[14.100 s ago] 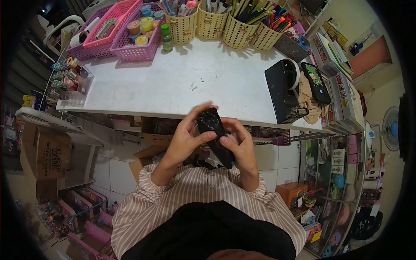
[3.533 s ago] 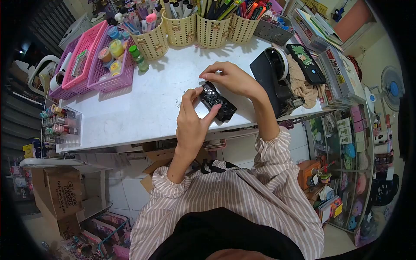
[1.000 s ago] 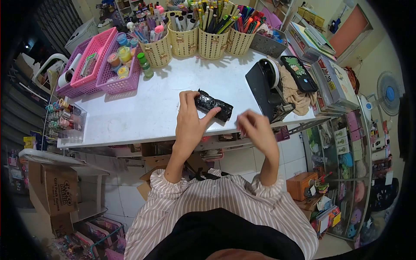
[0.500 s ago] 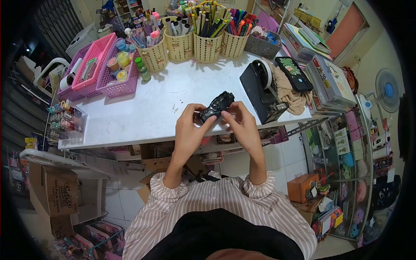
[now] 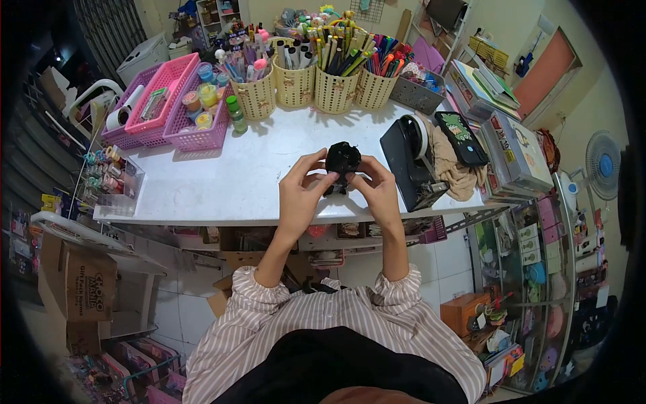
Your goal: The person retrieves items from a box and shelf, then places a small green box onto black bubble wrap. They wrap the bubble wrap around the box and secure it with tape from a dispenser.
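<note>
Between my two hands is a shiny, crumpled black object (image 5: 343,159), held upright over the front part of the white table (image 5: 222,185). My left hand (image 5: 303,190) grips its left side, thumb on the near face. From the right, my right hand (image 5: 375,190) pinches it with thumb and fingers. Some small dark parts show beneath the thumbs; what they are is too small to tell. A black tape dispenser (image 5: 409,165) stands on the table to the right of my right hand.
Along the back stand cream baskets of pens (image 5: 336,93) and a green-capped bottle (image 5: 237,114). Purple and pink baskets (image 5: 202,138) are at the left, beyond a clear organizer (image 5: 128,192). At the right lie a beige cloth (image 5: 451,168), a black case (image 5: 461,138) and stacked boxes (image 5: 515,151).
The black object has turned from lying slanted to upright, its rounded end now facing up. My hands have shifted slightly around it. The whole view has moved a little.
</note>
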`<state>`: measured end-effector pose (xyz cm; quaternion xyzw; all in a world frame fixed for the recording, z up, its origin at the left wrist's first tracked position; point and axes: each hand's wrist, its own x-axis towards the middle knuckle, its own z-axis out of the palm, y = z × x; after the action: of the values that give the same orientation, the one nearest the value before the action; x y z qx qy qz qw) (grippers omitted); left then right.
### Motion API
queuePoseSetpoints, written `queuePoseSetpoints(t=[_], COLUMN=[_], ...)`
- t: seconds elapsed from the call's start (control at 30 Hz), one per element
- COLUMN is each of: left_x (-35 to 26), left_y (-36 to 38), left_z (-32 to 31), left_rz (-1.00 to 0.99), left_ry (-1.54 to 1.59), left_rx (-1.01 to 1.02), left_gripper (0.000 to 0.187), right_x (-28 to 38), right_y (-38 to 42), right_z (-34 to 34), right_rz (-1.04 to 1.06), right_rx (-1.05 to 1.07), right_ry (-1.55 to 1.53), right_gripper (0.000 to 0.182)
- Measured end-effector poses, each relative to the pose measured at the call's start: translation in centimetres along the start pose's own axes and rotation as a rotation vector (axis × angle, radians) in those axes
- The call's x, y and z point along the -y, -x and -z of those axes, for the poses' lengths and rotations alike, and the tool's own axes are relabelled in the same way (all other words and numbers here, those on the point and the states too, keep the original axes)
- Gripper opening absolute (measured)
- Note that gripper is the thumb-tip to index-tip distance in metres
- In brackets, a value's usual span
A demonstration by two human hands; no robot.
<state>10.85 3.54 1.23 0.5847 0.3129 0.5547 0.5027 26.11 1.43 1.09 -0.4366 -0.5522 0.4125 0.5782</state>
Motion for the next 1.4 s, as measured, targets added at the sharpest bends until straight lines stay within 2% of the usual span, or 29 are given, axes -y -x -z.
queuePoseSetpoints(t=[0.1, 0.17, 0.27, 0.5, 0.57, 0.6, 0.7, 0.9, 0.97, 1.07, 1.4], left_x=[0.3, 0.8, 0.3, 0.2, 0.2, 0.3, 0.9, 0.7, 1.1, 0.8, 0.6], left_y=[0.2, 0.2, 0.4, 0.1, -0.1, -0.3, -0.6, -1.3, -1.2, -1.1, -0.6], left_z=[-0.3, -0.6, -1.5, -1.4, -1.2, -1.0, -0.5, -0.5, 0.0, 0.2, 0.2], left_rz=[-0.004, -0.127, -0.167, -0.173, -0.176, -0.174, -0.210, 0.035, -0.005, -0.004, -0.140], left_ry=[-0.055, -0.163, -0.209, -0.210, -0.203, -0.204, -0.243, 0.067, 0.047, 0.072, -0.098], left_rx=[-0.021, -0.090, -0.180, -0.183, -0.142, -0.145, -0.097, -0.078, 0.000, 0.047, 0.010], left_gripper=[0.032, 0.027, 0.024, 0.021, 0.018, 0.018, 0.018, 0.019, 0.019, 0.018, 0.021], right_x=[-0.4, -0.6, -0.5, -0.4, -0.4, -0.4, -0.4, 0.8, 0.3, -0.5, 1.1], right_y=[0.2, 0.3, 0.5, 0.2, 0.0, -0.1, -0.4, -1.4, -1.5, -1.4, -0.4], right_z=[-0.5, -0.6, -0.6, -0.8, -1.0, -0.9, -0.5, -1.1, -0.7, -0.2, 0.4], right_rz=[0.017, 0.045, 0.035, -0.006, 0.151, 0.148, 0.102, -0.033, 0.065, 0.124, 0.151], right_rx=[-0.051, -0.082, -0.103, -0.133, -0.157, -0.155, -0.090, -0.128, -0.018, 0.023, 0.104], right_ry=[-0.052, -0.029, 0.019, 0.007, 0.030, 0.030, -0.078, -0.026, -0.079, -0.090, 0.032], right_gripper=[0.031, 0.030, 0.029, 0.021, 0.020, 0.020, 0.021, 0.019, 0.019, 0.021, 0.029])
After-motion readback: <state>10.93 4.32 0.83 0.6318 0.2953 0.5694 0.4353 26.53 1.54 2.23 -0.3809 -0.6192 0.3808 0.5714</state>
